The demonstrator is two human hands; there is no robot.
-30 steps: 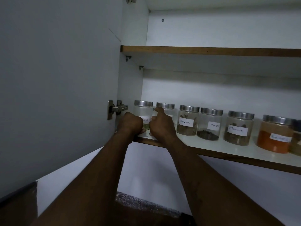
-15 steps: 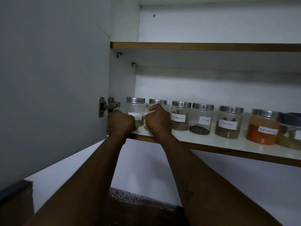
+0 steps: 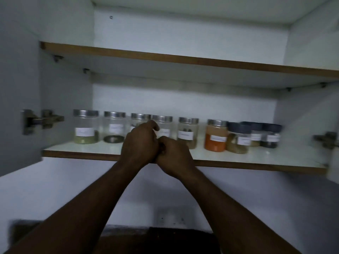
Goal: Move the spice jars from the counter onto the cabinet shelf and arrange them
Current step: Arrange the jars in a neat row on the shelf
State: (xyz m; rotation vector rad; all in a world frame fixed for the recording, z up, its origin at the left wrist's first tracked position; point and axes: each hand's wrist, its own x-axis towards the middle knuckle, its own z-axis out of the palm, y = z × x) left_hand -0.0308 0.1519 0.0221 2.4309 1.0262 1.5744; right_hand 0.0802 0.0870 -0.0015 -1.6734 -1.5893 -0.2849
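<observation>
Nine jars (image 3: 114,128) stand in a row on the lower shelf (image 3: 82,147): six with silver lids to the left and three dark-lidded jars (image 3: 238,128) crowded at the right end. The carrying looks done, and what is left is evening out the row. Both hands are up at the middle of it. The left hand (image 3: 140,143) sits in front of the third jar (image 3: 140,116) with its fingers curled and one fingertip raised near the lid of the fourth jar (image 3: 163,128). The right hand (image 3: 174,155) is curled low at the shelf's front, its knuckles touching the left hand. The picture is blurred and the hands hide the jar bodies, so I cannot tell whether either hand grips a jar or only nudges it. The third and fourth lids nearly touch, while the other silver-lidded jars stand further apart. It would be best to slide one of the pair sideways rather than lift it, upright and with the label facing out. There is little room to the right, because the fifth jar (image 3: 188,132) is near. The strip in front of the row is free for fingers, but a jar drawn forward nears the brown front edge (image 3: 256,165), with a drop below. The upper shelf (image 3: 165,58) leaves plenty of headroom. At the left, the hinge (image 3: 43,120) juts out near the first jar (image 3: 85,126).
</observation>
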